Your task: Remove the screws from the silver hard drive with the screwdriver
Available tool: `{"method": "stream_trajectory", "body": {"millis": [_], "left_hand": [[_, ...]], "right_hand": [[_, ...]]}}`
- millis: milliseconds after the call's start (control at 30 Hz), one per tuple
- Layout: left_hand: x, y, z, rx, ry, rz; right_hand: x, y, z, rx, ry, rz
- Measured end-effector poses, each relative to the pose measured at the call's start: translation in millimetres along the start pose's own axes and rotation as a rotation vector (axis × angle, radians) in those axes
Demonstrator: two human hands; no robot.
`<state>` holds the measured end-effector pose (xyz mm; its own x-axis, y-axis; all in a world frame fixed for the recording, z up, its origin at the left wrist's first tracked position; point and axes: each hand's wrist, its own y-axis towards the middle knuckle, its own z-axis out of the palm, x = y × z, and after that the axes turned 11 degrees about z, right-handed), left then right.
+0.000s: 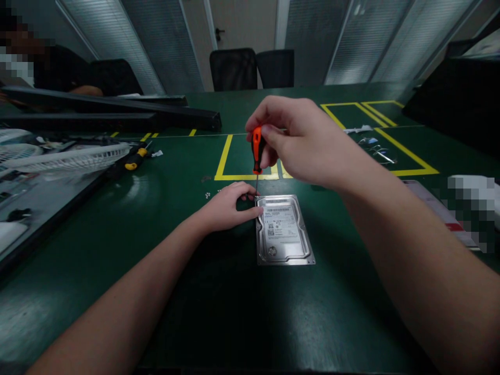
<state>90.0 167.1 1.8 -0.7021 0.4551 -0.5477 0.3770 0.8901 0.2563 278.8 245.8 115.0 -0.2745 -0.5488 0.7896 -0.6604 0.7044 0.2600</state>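
Left of centre, your left hand (226,208) rests at the hard drive's (284,234) left edge, thumb on top; whether its fingers grip cannot be told. Next, the orange-and-black screwdriver (257,148) stands nearly upright, pointing down at the drive's far-left corner, clasped by your right hand (292,135). The drive lies flat on the green table (195,312), long axis running away from you, its label's (287,221) print too small to read.

Dark chairs (233,70) stand before a door (246,26) and, seemingly, blind-covered windows (160,36).

Orange-and-black screwdriver (257,149), silver hard drive (282,229)
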Motion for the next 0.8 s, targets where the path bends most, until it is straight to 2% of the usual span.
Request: {"method": "stream_trajectory", "body": {"millis": [267, 600, 800], "left_hand": [[-1.1, 0.3, -0.7, -0.006, -0.003, 0.004], [-0.6, 1.3, -0.4, -0.003, 0.004, -0.003], [-0.8, 1.2, -0.8, 0.001, 0.004, -0.008]], "right_hand": [[1.4, 0.0, 2.8, -0.117, -0.039, -0.086], [2.8, -2.6, 4.3, -0.131, -0.074, -0.149], [5.9, -4.0, 5.3, -0.183, -0.104, -0.196]]}}
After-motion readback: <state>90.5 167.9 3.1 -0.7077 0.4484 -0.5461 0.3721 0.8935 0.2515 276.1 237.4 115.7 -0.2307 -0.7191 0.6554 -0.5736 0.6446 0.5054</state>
